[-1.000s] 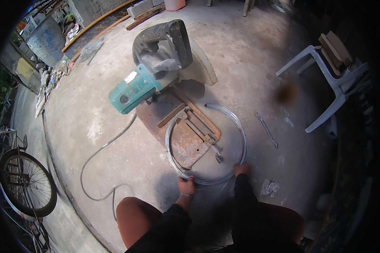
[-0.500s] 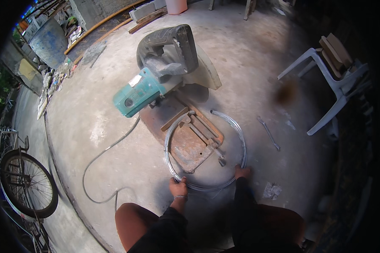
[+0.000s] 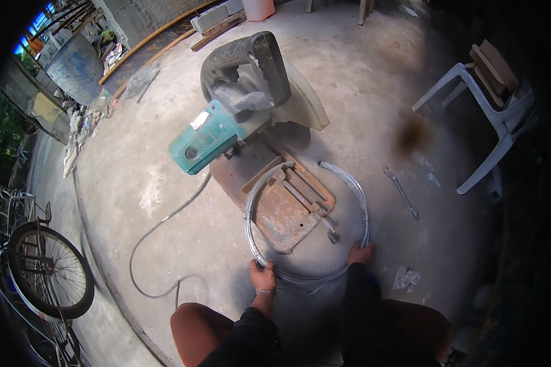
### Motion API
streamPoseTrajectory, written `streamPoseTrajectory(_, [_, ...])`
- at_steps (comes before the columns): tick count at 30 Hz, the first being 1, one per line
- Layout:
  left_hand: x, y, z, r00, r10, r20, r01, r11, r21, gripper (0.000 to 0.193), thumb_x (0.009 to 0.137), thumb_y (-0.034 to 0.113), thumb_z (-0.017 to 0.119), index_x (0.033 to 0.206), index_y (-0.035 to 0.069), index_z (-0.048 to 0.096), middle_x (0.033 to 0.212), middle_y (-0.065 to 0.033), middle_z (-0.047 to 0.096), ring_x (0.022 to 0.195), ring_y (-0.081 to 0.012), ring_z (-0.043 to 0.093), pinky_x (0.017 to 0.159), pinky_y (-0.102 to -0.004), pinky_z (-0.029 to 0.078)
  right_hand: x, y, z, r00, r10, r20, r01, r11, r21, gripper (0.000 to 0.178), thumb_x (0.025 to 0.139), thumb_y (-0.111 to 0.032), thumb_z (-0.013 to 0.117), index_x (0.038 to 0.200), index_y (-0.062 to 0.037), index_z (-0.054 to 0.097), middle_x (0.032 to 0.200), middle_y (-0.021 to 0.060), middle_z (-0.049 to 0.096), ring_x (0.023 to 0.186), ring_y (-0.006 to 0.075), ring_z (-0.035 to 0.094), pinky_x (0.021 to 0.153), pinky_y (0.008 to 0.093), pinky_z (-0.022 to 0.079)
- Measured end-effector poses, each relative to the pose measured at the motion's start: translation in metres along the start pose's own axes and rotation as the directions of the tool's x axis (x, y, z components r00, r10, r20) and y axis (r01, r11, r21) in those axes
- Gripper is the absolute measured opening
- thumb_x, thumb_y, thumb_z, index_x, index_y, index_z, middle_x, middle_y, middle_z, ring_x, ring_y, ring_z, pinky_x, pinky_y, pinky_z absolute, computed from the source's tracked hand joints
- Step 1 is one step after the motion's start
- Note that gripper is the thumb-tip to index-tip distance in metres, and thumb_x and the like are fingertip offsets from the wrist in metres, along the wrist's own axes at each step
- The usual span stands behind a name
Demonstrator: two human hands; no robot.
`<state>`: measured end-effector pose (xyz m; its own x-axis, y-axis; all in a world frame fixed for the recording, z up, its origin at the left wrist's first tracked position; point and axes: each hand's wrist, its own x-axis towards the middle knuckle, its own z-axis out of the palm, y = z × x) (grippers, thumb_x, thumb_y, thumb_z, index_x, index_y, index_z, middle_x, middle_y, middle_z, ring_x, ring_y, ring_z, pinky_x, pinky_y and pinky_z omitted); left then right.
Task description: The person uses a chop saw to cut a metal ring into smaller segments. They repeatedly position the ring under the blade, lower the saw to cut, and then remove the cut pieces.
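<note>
So both hands are on a wire coil (image 3: 364, 208), a big hoop of several strands of dull grey steel wire lying flat on the concrete floor (image 3: 134, 165). The left hand (image 3: 262, 275) grips the near-left part of the hoop, fingers curled round the strands. The right hand (image 3: 360, 252) holds the near-right part; it looks closed on the wire, but it's small in the shot, so I can't say how the fingers sit.

The coil rings the rusty base plate (image 3: 275, 202) of a chop saw (image 3: 239, 104), and its far-left arc rides up over the plate by the vise. The saw head is up, with a teal motor housing, a black handle and a pale blade guard. Nothing looks cut: I don't see any loose lengths lying about, and no strand sits under the blade, so I'd guess it's still at the feeding or positioning stage.

A thin grey cable (image 3: 159, 226) snakes left across the rough, stained floor. A wrench (image 3: 401, 192) lies right of the coil. There's a white plastic chair (image 3: 490, 122) at far right with wood scraps on it, and a bike wheel (image 3: 49, 275) at lower left.
</note>
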<state>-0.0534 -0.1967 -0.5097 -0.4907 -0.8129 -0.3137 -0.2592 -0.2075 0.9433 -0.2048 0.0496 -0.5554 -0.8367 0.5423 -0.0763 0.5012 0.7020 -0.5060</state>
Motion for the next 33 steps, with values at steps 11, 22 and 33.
streamPoseTrajectory(11, [0.053, 0.035, 0.009, 0.991, 0.095, 0.099, -0.102, 0.992, 0.071, 0.013, 0.076, 0.003, 0.067, 0.082, 0.001, 0.056, 0.067, -0.0044, 0.062, 0.056, -0.0120, 0.057, 0.053, -0.0277, 0.047, -0.028, 0.005, 0.004, 0.991, 0.102, -0.085, -0.085, 0.978, 0.188, 0.045, 0.083, -0.026, 0.066, 0.106, 0.0105, 0.055, 0.104, 0.0322, 0.060, 0.099, 0.0476, 0.059, 0.089, 0.0485, 0.047])
streamPoseTrajectory(22, [0.123, 0.080, 0.022, 0.960, 0.113, 0.258, -0.191, 0.933, 0.304, 0.020, 0.070, 0.012, 0.071, 0.083, -0.001, 0.063, 0.067, -0.0065, 0.064, 0.057, -0.0137, 0.059, 0.056, -0.0304, 0.048, -0.089, -0.017, 0.010, 0.948, 0.318, -0.035, -0.302, 0.924, 0.234, 0.051, 0.087, -0.026, 0.062, 0.115, 0.0144, 0.050, 0.115, 0.0354, 0.056, 0.109, 0.0486, 0.056, 0.096, 0.0481, 0.044])
streamPoseTrajectory(33, [0.156, 0.126, 0.047, 0.882, 0.248, 0.400, -0.402, 0.839, 0.366, 0.024, 0.069, 0.014, 0.070, 0.088, -0.001, 0.065, 0.066, -0.0070, 0.062, 0.060, -0.0137, 0.057, 0.059, -0.0306, 0.047, -0.102, -0.034, 0.023, 0.909, 0.415, 0.044, -0.411, 0.871, 0.269, 0.062, 0.090, -0.034, 0.061, 0.125, 0.0144, 0.045, 0.118, 0.0361, 0.055, 0.110, 0.0483, 0.057, 0.097, 0.0469, 0.045])
